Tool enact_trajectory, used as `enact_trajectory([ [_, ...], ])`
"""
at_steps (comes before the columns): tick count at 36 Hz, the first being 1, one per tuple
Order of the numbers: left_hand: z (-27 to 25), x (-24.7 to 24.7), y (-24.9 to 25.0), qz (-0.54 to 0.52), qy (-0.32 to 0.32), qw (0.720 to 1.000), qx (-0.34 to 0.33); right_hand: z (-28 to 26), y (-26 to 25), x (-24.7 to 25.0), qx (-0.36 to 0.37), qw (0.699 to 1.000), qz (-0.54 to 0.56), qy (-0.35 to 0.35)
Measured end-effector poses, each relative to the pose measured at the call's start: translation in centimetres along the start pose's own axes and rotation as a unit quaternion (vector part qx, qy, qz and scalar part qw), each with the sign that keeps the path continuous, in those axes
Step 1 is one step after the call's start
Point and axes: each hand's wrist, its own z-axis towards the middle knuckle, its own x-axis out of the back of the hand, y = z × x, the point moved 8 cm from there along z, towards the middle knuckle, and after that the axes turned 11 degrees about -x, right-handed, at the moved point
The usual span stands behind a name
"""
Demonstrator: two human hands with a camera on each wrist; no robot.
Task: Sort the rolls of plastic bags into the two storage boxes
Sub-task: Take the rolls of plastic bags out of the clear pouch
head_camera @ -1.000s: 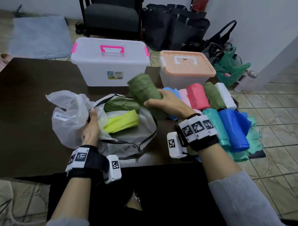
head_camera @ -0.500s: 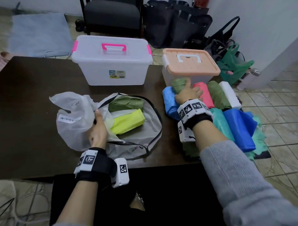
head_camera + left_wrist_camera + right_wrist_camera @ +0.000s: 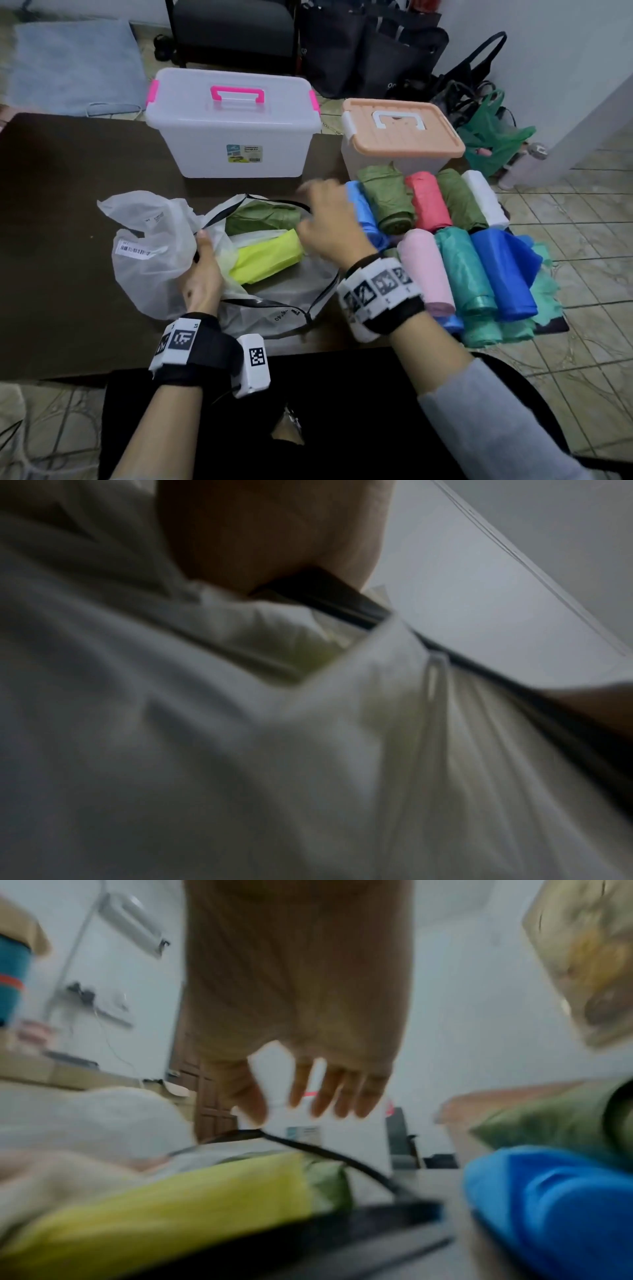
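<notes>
We are still unpacking: both boxes, the clear box point(image 3: 233, 137) far centre and the peach box point(image 3: 400, 137) to its right, have their lids on, so no roll has gone in yet.

Our left hand point(image 3: 202, 277) grips the edge of the white bag point(image 3: 154, 246) near left on the table point(image 3: 61, 178), holding its mouth up. Inside a zipped pouch point(image 3: 284, 305) just right of it lie two rolls: a yellow roll point(image 3: 267, 257) and, just beyond it, a green roll point(image 3: 263, 216).

Our right hand point(image 3: 329, 222) hangs over the right end of the pouch with fingers point(image 3: 322, 1091) spread and loose, grasping nothing. To its right the pile of rolls point(image 3: 445, 240) sits in front of the peach box: blue, green, red, green and white in the far row, pink, teal and blue nearer.

We judge the step in hand to be emptying the pouch onto that pile. The next move calls for the right hand to drop onto the yellow roll, which lies nearest and uppermost, and close round its middle so the loose plastic does not unwind, while the left hand keeps the bag from dragging along. After that, the lids must come off before any sorting.
</notes>
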Motion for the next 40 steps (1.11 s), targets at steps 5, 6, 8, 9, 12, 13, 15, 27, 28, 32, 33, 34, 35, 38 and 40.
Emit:
enact_trajectory([
  [5, -0.4, 0.1, 0.1, 0.015, -0.004, 1.000, 0.008, -3.9, -3.9, -5.6, 0.169, 0.967, -0.072, -0.178],
  [6, -0.4, 0.0, 0.1, 0.014, -0.005, 1.000, 0.010, -3.9, -3.9, -5.9, 0.177, 0.965, -0.096, -0.167],
  [8, -0.7, -0.1, 0.1, 0.011, -0.014, 1.000, 0.019, -3.7, -4.2, -6.1, 0.192, 0.961, -0.140, -0.141],
  [9, -0.9, -0.2, 0.0, 0.011, -0.022, 0.999, 0.026, -3.7, -4.3, -6.2, 0.198, 0.958, -0.164, -0.129],
  [12, -1.2, -0.5, 0.0, 0.009, -0.034, 0.999, 0.030, -3.7, -4.9, -6.4, 0.205, 0.950, -0.213, -0.098],
  [13, -1.2, -0.5, 0.1, 0.012, -0.036, 0.999, 0.027, -3.7, -5.0, -6.5, 0.205, 0.949, -0.219, -0.093],
  [15, -1.3, -0.6, 0.2, 0.015, -0.041, 0.999, 0.028, -3.7, -5.2, -6.8, 0.204, 0.950, -0.221, -0.090],
  [27, -1.1, -0.6, 0.0, 0.009, -0.031, 0.999, 0.011, -3.8, -1.4, -6.5, 0.137, 0.971, -0.098, -0.173],
  [28, -1.2, -0.6, 0.0, 0.012, -0.032, 0.999, 0.013, -3.8, -0.8, -5.7, 0.123, 0.975, -0.073, -0.167],
  [32, -1.3, -0.8, 0.1, 0.024, -0.029, 0.999, 0.010, -3.3, 2.4, -1.1, 0.025, 0.987, 0.110, -0.116],
  [33, -1.2, -0.7, 0.2, 0.026, -0.029, 0.999, 0.004, -3.1, 3.6, 0.4, -0.006, 0.984, 0.152, -0.090],
  [34, -1.1, -0.8, 0.2, 0.027, -0.032, 0.999, 0.003, -3.0, 4.8, 1.9, -0.035, 0.980, 0.188, -0.059],
  [35, -1.1, -0.8, 0.1, 0.029, -0.030, 0.999, 0.002, -3.0, 6.1, 3.3, -0.061, 0.974, 0.215, -0.027],
  [38, -0.5, -0.6, -0.1, 0.043, -0.032, 0.998, -0.013, -3.1, 10.6, 7.5, -0.126, 0.957, 0.253, 0.061],
  [40, -0.2, -0.6, -0.3, 0.053, -0.033, 0.998, -0.023, -3.3, 14.3, 9.8, -0.174, 0.949, 0.237, 0.115],
])
